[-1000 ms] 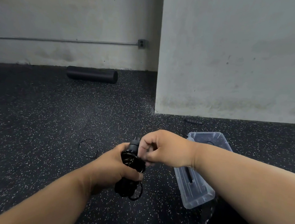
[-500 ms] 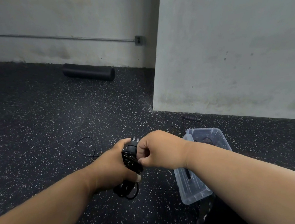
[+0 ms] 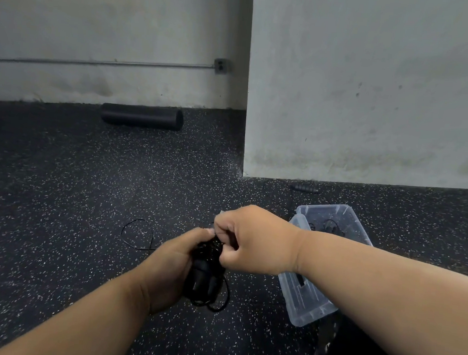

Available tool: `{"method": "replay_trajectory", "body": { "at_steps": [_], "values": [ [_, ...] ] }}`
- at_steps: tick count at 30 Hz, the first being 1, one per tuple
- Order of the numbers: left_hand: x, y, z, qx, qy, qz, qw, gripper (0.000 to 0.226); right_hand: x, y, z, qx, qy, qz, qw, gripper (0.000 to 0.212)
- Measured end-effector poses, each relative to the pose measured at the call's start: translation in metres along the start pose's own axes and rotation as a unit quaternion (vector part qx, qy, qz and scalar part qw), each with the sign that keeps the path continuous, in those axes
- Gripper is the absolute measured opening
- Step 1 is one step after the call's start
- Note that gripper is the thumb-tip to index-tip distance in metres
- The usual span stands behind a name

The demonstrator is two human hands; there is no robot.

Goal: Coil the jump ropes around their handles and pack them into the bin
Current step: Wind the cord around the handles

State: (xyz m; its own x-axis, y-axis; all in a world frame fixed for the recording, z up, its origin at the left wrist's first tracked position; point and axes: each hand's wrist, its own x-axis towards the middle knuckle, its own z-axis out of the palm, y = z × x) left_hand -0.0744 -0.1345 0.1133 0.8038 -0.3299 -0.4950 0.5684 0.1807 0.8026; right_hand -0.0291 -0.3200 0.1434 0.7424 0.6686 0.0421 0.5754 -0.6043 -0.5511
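Left hand (image 3: 169, 267) clamps the handles (image 3: 201, 278), right hand (image 3: 253, 240) pinches the thin cord (image 3: 216, 244): light, springy, likely to uncoil, so grip across the wraps.

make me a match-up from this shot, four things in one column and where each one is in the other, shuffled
Things:
1. jump rope bundle
2. clear bin
3. foam roller
4. loose handle

Places:
A. on the floor along the far left wall
B. gripped in the left hand, the right hand pinching its cord
C. on the floor at the foot of the nearer wall, beyond the bin
D. on the floor under the right forearm

Pairs: 1-B, 2-D, 3-A, 4-C
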Motion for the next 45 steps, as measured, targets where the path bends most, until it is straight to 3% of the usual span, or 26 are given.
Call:
{"method": "replay_trajectory", "body": {
  "at_steps": [2,7,12,15,19,22,28,32,34,36,38,41,45],
  "values": [
    [0.004,-0.007,0.0,-0.006,0.017,-0.01,1.0,0.057,-0.001,-0.002,0.003,0.003,0.006,0.009,1.0,0.016],
    [0.007,-0.007,-0.005,0.009,0.019,0.07,0.997,0.032,-0.002,-0.005,0.002,0.064,0.033,0.065,0.995,0.012],
    [0.009,-0.005,-0.008,0.025,0.033,0.149,0.988,0.053,-0.002,-0.002,0.002,0.158,0.11,0.137,0.972,0.021],
    [0.009,-0.004,-0.008,-0.009,0.045,0.175,0.983,0.058,0.003,0.001,-0.001,0.212,0.125,0.178,0.953,0.013],
    [0.008,-0.004,-0.01,-0.079,0.002,0.143,0.987,0.06,0.006,-0.004,0.002,0.326,0.105,0.209,0.916,0.008],
    [0.007,-0.008,-0.004,-0.067,-0.047,0.128,0.988,0.064,0.006,-0.007,0.007,0.394,0.078,0.219,0.889,0.014],
    [0.006,-0.005,-0.001,-0.092,-0.027,0.132,0.987,0.062,0.006,-0.007,0.003,0.419,0.109,0.237,0.87,0.016],
    [0.013,-0.004,-0.005,-0.132,0.022,0.132,0.982,0.08,0.01,0.0,0.008,0.455,0.103,0.288,0.836,0.02],
    [0.015,-0.004,-0.004,-0.147,0.016,0.126,0.981,0.092,0.012,0.003,0.009,0.472,0.092,0.3,0.824,0.021],
    [0.014,-0.003,-0.002,-0.164,-0.002,0.118,0.979,0.088,0.014,0.003,0.008,0.494,0.083,0.287,0.816,0.019],
    [0.015,-0.002,-0.001,-0.146,0.02,0.106,0.983,0.079,0.013,0.001,0.003,0.499,0.091,0.252,0.824,0.018],
    [0.018,-0.003,-0.003,-0.128,0.038,0.083,0.988,0.087,0.01,-0.001,-0.003,0.398,0.11,0.186,0.892,0.014],
    [0.02,-0.004,0.003,-0.147,0.033,0.056,0.987,0.057,0.006,0.003,-0.004,0.342,0.102,0.19,0.914,0.011]
  ]
}}
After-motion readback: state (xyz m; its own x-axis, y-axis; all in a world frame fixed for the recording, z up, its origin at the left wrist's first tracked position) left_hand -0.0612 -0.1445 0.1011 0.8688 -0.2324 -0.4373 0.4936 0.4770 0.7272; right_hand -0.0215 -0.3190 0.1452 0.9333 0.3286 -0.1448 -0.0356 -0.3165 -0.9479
